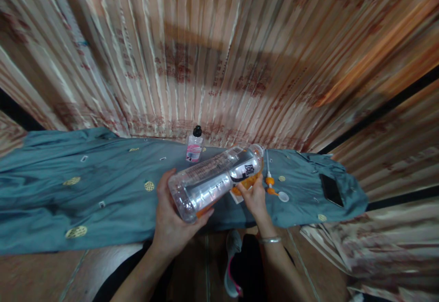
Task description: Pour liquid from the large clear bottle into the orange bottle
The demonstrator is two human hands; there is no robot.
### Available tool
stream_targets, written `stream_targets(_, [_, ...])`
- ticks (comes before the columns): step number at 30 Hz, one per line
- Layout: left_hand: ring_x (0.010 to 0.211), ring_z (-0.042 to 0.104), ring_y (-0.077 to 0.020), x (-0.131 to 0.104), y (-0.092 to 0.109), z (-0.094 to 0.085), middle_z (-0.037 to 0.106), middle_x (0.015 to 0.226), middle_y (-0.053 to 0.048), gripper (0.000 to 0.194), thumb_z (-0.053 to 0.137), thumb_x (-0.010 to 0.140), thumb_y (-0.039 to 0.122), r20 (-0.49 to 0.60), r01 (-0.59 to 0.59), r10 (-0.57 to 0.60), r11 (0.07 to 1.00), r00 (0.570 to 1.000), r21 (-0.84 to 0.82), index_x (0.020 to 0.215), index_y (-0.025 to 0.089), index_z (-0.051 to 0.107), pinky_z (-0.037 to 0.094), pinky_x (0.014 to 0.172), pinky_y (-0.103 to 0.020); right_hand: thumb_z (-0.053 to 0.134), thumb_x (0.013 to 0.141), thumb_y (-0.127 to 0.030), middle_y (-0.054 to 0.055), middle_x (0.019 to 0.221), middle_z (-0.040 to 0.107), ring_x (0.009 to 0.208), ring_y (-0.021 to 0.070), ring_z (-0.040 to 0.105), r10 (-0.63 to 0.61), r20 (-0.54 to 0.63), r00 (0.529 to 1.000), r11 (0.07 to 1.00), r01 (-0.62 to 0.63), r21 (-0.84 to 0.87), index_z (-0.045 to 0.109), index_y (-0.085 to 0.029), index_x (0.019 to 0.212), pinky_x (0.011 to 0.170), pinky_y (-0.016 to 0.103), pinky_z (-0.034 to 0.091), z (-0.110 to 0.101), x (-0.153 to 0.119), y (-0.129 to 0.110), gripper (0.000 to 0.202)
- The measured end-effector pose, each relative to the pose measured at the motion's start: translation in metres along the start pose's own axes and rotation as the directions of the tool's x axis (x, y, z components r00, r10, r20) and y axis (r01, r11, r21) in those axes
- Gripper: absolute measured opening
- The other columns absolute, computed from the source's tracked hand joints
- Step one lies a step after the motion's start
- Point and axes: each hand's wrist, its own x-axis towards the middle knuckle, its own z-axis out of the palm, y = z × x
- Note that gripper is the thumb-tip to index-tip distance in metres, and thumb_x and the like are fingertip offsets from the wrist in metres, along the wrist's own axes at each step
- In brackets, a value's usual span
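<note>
A large clear plastic bottle (212, 180) with a silver label lies slanted across the middle, its base low on the left and its neck up on the right. My left hand (174, 222) is wrapped round its base end. Partly behind the neck end is an orange container (247, 185) with a pale label. My right hand (255, 196) closes round that container, close under the clear bottle; some of its fingers are hidden. Right of this hand lies a pump top (270, 182) with a thin tube and an orange collar, beside a small white round piece (283, 196).
A small bottle (194, 146) with a black cap and pink label stands towards the back of the teal cloth (116, 192). A dark phone (331, 190) lies at the right. Pleated patterned curtains (206, 64) hang behind, with dark bars (387, 114) at the sides.
</note>
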Motion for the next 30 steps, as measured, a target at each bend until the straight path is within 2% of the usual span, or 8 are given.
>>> stream_targets(5, [0.126, 0.073, -0.0325, -0.0002, -0.0010, -0.0005, 0.060, 0.147, -0.015, 0.110, 0.101, 0.063, 0.038, 0.017, 0.031, -0.031, 1.000, 0.999, 0.003, 0.156, 0.025, 0.043, 0.066, 0.106, -0.047, 0.079, 0.079, -0.069, 0.021, 0.123, 0.081, 0.109, 0.0408, 0.080, 0.000, 0.005, 1.000, 1.000, 0.000, -0.016, 0.052, -0.014, 0.148, 0.098, 0.056, 0.064, -0.0003, -0.0001, 0.0007, 0.093])
stream_targets(11, [0.121, 0.075, -0.0298, -0.0001, 0.0013, 0.0005, 0.061, 0.146, -0.013, 0.107, 0.100, 0.066, 0.038, 0.000, 0.006, -0.006, 1.000, 1.000, -0.029, 0.156, 0.027, 0.045, 0.067, 0.101, -0.043, 0.076, 0.079, -0.069, 0.022, 0.125, 0.080, 0.111, 0.0409, 0.080, -0.003, 0.007, 1.000, 1.000, 0.003, -0.011, 0.052, -0.012, 0.150, 0.100, 0.058, 0.064, -0.0008, -0.0002, -0.0011, 0.094])
stream_targets(19, [0.118, 0.077, -0.0308, 0.0012, 0.0020, 0.0009, 0.063, 0.145, -0.011, 0.107, 0.100, 0.066, 0.044, 0.001, -0.010, 0.010, 1.000, 1.000, -0.016, 0.156, 0.031, 0.044, 0.071, 0.095, -0.046, 0.073, 0.077, -0.072, 0.023, 0.123, 0.080, 0.109, 0.0425, 0.080, 0.006, 0.006, 1.000, 1.000, -0.006, -0.027, 0.052, -0.011, 0.146, 0.097, 0.058, 0.064, -0.0015, 0.0001, -0.0038, 0.094])
stream_targets(22, [0.121, 0.076, -0.0325, 0.0020, 0.0028, 0.0001, 0.062, 0.147, -0.011, 0.107, 0.100, 0.067, 0.043, 0.005, -0.010, 0.010, 1.000, 1.000, -0.010, 0.157, 0.033, 0.043, 0.071, 0.098, -0.049, 0.075, 0.077, -0.073, 0.022, 0.118, 0.081, 0.106, 0.0425, 0.081, 0.016, 0.011, 1.000, 0.999, -0.016, -0.027, 0.052, -0.012, 0.147, 0.094, 0.056, 0.065, -0.0021, -0.0002, -0.0048, 0.096])
stream_targets(30, [0.119, 0.077, -0.0291, 0.0050, 0.0076, -0.0040, 0.061, 0.146, -0.012, 0.105, 0.099, 0.071, 0.040, 0.051, -0.040, 0.040, 0.999, 0.998, -0.009, 0.158, 0.030, 0.042, 0.070, 0.095, -0.043, 0.074, 0.078, -0.077, 0.024, 0.120, 0.080, 0.110, 0.0433, 0.080, -0.006, -0.010, 1.000, 0.999, 0.006, -0.033, 0.052, -0.011, 0.146, 0.097, 0.057, 0.065, -0.0002, -0.0005, -0.0025, 0.097])
